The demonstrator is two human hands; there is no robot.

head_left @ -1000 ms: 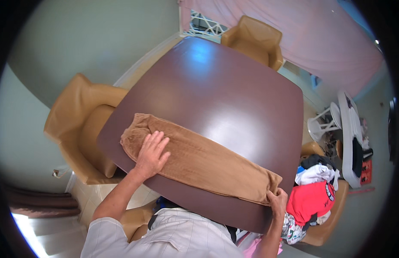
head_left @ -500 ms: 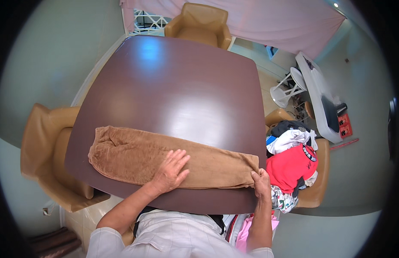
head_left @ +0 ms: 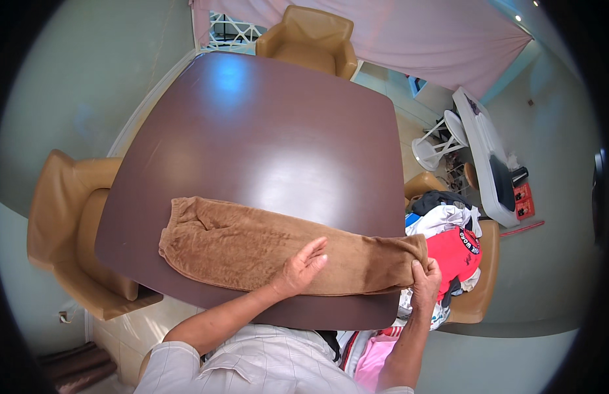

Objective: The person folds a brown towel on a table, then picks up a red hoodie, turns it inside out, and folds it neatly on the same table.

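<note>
A pair of brown plush trousers [head_left: 252, 246], folded lengthwise, lies across the near part of the dark brown table [head_left: 186, 151]. Its gathered waist end points left, and its narrower end reaches past the table's right edge. My right hand [head_left: 426, 281] pinches that right end, thumb on top, and the cloth is bunched a little there. Over the middle of the trousers is my left hand [head_left: 302, 269], turned on its side with fingers stretched out. Whether it touches the cloth I cannot tell. A darker band runs across the pile near the right end.
Right of the table, a tan chair [head_left: 485, 289] bears a heap of clothes with a red garment [head_left: 452, 256] on it. Pink folded cloth [head_left: 373, 361] lies near my right forearm. Other tan armchairs stand at the left [head_left: 87, 230] and the far side [head_left: 311, 39].
My right hand has drawn the trousers' end rightward, and the whole garment has slid right. My left hand has moved right and turned from lying flat onto its side.
</note>
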